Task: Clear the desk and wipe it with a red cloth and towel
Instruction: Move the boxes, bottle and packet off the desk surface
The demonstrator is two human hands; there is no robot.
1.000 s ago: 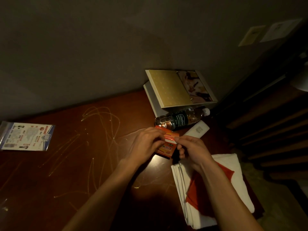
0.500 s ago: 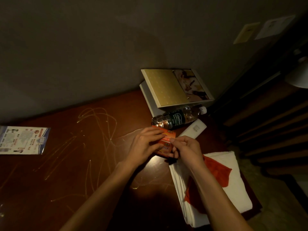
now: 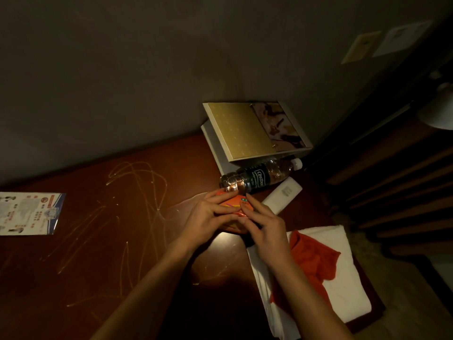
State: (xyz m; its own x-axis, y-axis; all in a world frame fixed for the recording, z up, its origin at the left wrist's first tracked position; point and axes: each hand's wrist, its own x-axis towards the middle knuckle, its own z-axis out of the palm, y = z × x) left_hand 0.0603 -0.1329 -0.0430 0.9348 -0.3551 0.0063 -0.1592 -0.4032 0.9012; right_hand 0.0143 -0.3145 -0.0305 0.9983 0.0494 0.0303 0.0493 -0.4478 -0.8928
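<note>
While both my hands pinch the orange packet (image 3: 235, 207) over the desk (image 3: 147, 241), left hand (image 3: 208, 217) and right hand (image 3: 264, 229) meeting on it, the red cloth (image 3: 311, 261) lies on the white towel (image 3: 343, 290) just beside my right wrist, so that hand is nearer.

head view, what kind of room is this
Probably a hotel room, though that's a guess: a dark wooden desk against the wall, a folded white towel, a water bottle, and notices stuck on the wall.
</note>
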